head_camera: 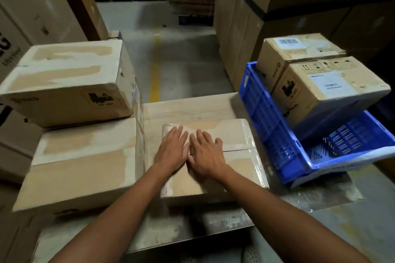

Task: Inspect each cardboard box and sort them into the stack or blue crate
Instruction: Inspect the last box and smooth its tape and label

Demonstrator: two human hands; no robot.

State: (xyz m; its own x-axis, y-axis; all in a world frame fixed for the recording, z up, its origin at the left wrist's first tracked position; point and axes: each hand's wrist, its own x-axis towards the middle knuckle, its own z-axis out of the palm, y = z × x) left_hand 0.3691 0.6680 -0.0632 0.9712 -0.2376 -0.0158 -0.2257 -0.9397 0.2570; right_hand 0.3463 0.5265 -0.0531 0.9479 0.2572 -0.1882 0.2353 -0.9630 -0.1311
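A taped cardboard box (237, 134) lies flat in the middle of the work surface. My left hand (172, 148) and my right hand (206, 153) rest side by side on its top, palms down, fingers spread, gripping nothing. To the left is a stack: a large box (81, 168) with a second box (68, 81) on top of it. On the right a blue crate (271, 121) sits tilted and holds two labelled boxes, the nearer one (329, 89) and the farther one (297, 49).
The work surface (188, 107) is a pale board with a metal front edge. Tall cartons (245, 6) rise behind the crate and others (32, 6) on the far left. A concrete aisle with a yellow line (155, 66) runs ahead.
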